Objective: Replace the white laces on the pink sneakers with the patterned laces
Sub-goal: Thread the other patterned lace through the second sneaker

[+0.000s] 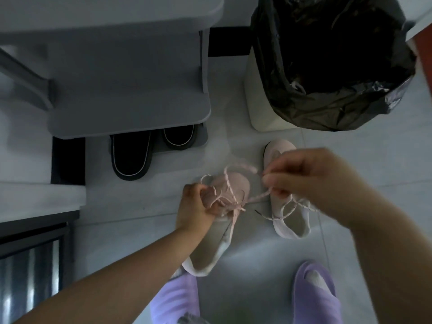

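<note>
Sneakers, both pink, stand on the floor [257, 253] in front of the bin [327, 66]: the nearer sneaker [293, 216] just in front of its white wall, the farther sneaker [217, 242] beside that one and a little more away from the bin. I judge that the step in hand is to tie the bow on the farther sneaker, because the patterned lace [228, 183] runs through it and rises in loops over its front part. The left hand [194, 206] grips one loop, its fingers [203, 190] curled round it close to the knot. The right hand [311, 181], blurred, is raised on the bin side, and its fingers [275, 183] pinch the other strand, which runs straight down to the knot. To do it well, both hands should pull apart with equal force and low, close to the shoe, so that the knot settles in the middle and the loops come out equal; a pull upward would only lift the shoe. The long axis of the farther sneaker goes from heel to toe, and the toe points toward the bin, a little slanted. The nearer sneaker points the same way, more straight, and it seems laced and tied
</note>
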Motion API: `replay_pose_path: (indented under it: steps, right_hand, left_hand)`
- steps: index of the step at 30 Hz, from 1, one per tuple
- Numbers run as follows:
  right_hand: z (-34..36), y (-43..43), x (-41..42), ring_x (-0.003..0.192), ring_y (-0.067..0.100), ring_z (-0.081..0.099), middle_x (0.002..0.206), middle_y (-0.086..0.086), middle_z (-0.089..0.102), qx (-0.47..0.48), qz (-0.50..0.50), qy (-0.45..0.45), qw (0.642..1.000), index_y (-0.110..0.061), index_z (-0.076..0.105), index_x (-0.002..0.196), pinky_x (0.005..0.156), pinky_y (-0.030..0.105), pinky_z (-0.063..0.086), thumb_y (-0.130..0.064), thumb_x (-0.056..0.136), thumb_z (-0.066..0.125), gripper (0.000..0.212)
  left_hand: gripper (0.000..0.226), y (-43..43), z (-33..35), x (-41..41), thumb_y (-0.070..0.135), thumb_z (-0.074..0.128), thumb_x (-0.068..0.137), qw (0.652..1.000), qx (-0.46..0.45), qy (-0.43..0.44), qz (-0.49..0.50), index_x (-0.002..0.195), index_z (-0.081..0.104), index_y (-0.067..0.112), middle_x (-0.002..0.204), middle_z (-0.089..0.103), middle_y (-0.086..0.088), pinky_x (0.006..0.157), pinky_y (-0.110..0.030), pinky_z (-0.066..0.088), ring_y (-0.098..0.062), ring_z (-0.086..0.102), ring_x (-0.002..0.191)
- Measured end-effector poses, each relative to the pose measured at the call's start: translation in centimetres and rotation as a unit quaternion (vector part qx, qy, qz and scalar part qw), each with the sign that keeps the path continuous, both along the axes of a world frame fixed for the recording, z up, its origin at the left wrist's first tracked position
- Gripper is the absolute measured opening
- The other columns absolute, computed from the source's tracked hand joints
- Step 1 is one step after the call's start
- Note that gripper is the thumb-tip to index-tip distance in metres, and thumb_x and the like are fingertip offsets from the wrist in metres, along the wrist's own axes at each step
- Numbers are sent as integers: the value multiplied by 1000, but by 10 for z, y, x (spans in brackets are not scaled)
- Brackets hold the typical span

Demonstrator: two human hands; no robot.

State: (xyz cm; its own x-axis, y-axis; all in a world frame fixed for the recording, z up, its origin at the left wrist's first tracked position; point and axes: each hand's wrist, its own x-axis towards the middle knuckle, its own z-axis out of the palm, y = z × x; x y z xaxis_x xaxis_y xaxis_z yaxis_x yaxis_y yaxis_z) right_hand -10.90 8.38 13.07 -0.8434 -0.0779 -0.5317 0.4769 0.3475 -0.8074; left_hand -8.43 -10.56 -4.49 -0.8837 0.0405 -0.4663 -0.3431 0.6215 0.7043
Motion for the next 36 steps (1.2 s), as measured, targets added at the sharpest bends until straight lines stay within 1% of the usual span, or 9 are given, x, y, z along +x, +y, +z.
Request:
replay_pose_path:
  steps: [6,12,15,20,23,26,31,34,36]
  right_hand:
    - [-55,-27,19,57,4,62,58,-7,64,149,128,-84,977,-26,65,66,64,20,53,-17,79,67,16]
    - [-74,-52,23,63,10,63,65,-5,67,90,-25,-26,995,-19,69,70,62,18,49,-6,74,69,14]
    - [-85,-44,22,63,15,66,71,5,69,-102,-174,-78,976,-11,69,82,61,23,53,-1,80,65,10]
    - [-144,-27,40,50,18,50,60,6,53,64,-226,-312,921,-10,51,65,49,26,43,-26,96,45,35]
    - [-166,-48,49,56,19,51,65,8,54,-24,-306,-395,866,-9,54,70,54,29,44,-27,96,45,33]
    - [-173,-58,46,56,20,49,61,9,55,-155,-440,-365,806,-5,57,68,53,26,42,-9,92,49,26]
    - [-170,-42,29,47,22,46,50,12,47,-143,-504,-292,800,0,51,56,47,26,42,11,78,47,25]
    - [-163,-26,9,36,17,45,40,9,44,-297,-589,-240,712,-3,43,51,39,19,46,11,80,28,35]
    - [-159,-12,-1,33,10,37,40,1,45,-338,-550,-223,730,-9,42,58,33,11,34,-2,88,28,34]
  left_hand:
    - [81,-3,45,-16,19,77,62,970,183,39,-154,124,29,42,126,33,22,96,-6,30,1,37,116]
    - [55,6,56,-10,-1,50,78,919,321,-42,-227,129,40,15,109,59,-4,90,-28,46,-12,58,100]
    - [34,1,49,-16,1,43,91,939,287,-78,-174,120,46,17,83,61,-5,75,-24,48,-11,58,78]
    - [17,-8,32,-22,7,38,97,991,117,-10,-66,86,50,13,64,48,8,62,-10,36,-10,48,62]
    - [29,-12,28,-15,28,60,87,991,63,-81,-83,100,38,14,76,54,6,58,-12,38,-12,54,68]
    - [80,-14,21,-9,32,80,67,979,24,-120,-161,125,28,18,112,60,-3,83,-32,49,-22,61,98]
    - [75,-17,18,-11,8,50,87,951,-86,-53,-293,146,7,25,129,53,-12,86,-33,44,-30,55,108]
    - [85,-17,29,-3,3,46,88,938,7,-36,-344,137,-9,45,143,43,0,91,-22,42,-22,53,117]
    - [91,-17,34,0,0,46,86,927,50,-17,-370,130,-14,51,148,34,7,90,-19,43,-18,52,118]
